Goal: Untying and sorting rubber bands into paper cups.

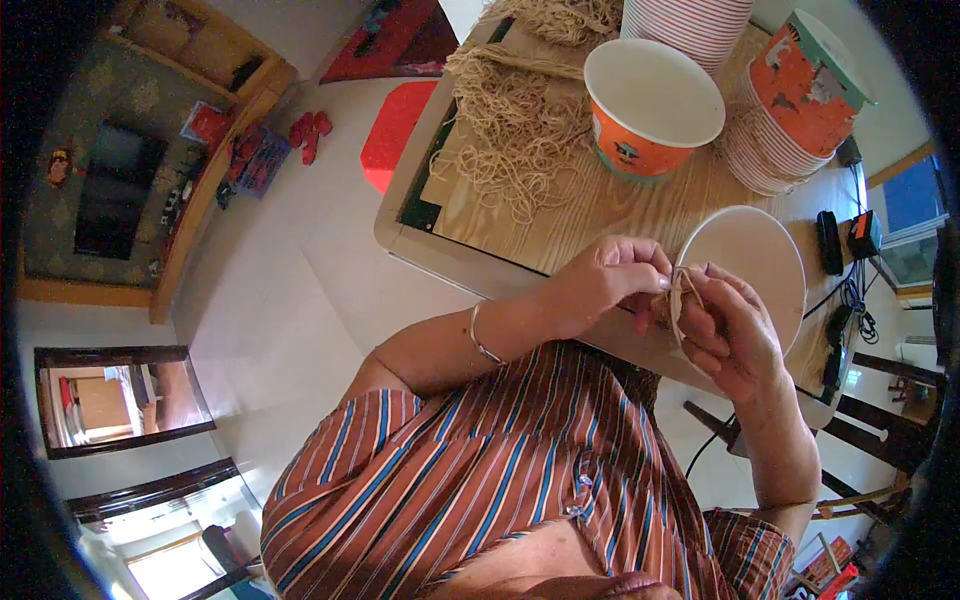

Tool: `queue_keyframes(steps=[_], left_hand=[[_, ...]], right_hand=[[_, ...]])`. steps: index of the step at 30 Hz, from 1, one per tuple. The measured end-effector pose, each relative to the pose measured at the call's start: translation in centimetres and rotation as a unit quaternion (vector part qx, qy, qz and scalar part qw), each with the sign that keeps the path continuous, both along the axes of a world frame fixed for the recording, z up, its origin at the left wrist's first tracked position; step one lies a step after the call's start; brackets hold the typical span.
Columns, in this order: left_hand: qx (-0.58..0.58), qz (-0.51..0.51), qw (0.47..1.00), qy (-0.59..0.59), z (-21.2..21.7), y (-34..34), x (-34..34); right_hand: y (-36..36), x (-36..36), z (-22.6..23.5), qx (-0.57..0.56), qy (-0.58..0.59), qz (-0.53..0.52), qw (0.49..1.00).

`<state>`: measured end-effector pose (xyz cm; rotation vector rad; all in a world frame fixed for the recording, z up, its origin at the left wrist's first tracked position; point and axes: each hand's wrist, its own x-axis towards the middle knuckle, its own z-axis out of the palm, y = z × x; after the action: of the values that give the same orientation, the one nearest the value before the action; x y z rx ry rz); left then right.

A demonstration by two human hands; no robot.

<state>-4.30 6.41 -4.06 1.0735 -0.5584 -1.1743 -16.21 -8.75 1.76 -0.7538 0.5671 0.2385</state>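
Observation:
A thin tan cord forms a small loop between my two hands in front of my chest. My left hand pinches it between thumb and fingertips. My right hand is closed on its other side, fingers curled; part of the cord is hidden behind them. Just beyond my right hand, a white paper tub shows its pale inside at the near table edge. Farther back stands an orange paper tub with a white inside, mouth up. Left of it spreads a loose pile of tan strands.
A stack of striped-looking white tubs rises at the back of the wooden table. To its right stands an orange-and-white tub stack. Black adapters and cables lie at the right edge. A red stool stands left.

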Motion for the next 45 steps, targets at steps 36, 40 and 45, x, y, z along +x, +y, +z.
queue_keyframes(steps=[36, 40, 45], left_hand=[[0.016, -0.041, 0.994, -0.101, 0.8, 1.8, 0.5], [0.03, -0.039, 0.994, -0.101, 1.3, 2.0, 0.6], [0.026, -0.023, 0.992, -0.119, 1.9, 2.1, 0.5]], right_hand=[[0.5, -0.1, 0.0, -0.032, 0.006, 0.011, 0.999], [0.3, -0.2, 0.0, -0.027, 0.01, 0.013, 1.0], [0.1, -0.4, -0.5, -0.013, 0.012, 0.009, 1.0]])
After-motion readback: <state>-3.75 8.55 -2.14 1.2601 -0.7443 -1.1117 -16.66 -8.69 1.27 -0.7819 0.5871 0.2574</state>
